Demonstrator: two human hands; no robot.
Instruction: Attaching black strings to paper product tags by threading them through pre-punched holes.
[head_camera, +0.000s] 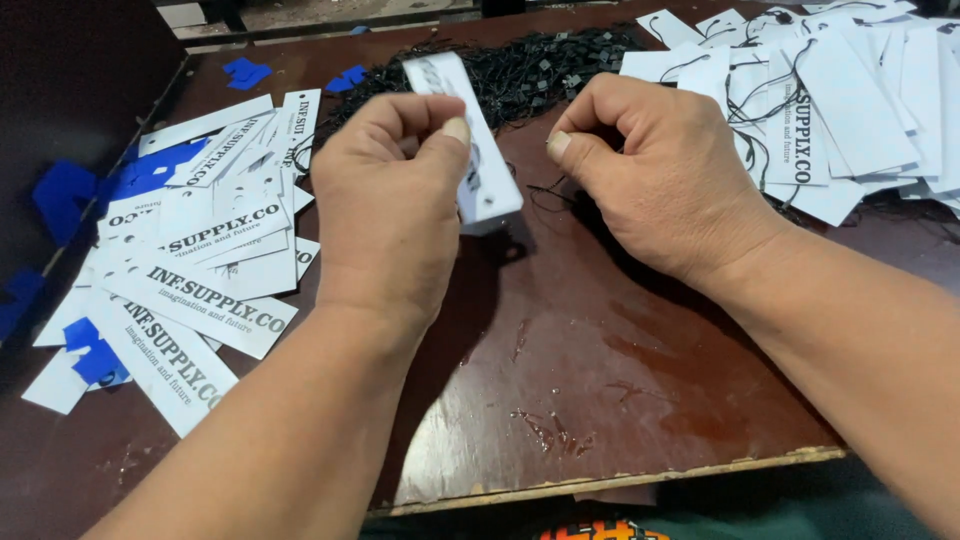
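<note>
While the left hand (390, 200) pinches a white card tag (465, 150) upright above the bench (600, 400), the right hand's (660, 170) closed fingers grip a thin black string (545, 190), best kept taut and aimed squarely at the tag's small hole.

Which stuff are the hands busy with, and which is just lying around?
Busy with:
left hand holding a white tag
right hand pinching a black string

Lying around:
loose tags on the left
strung tags
string pile
blue pieces
</note>
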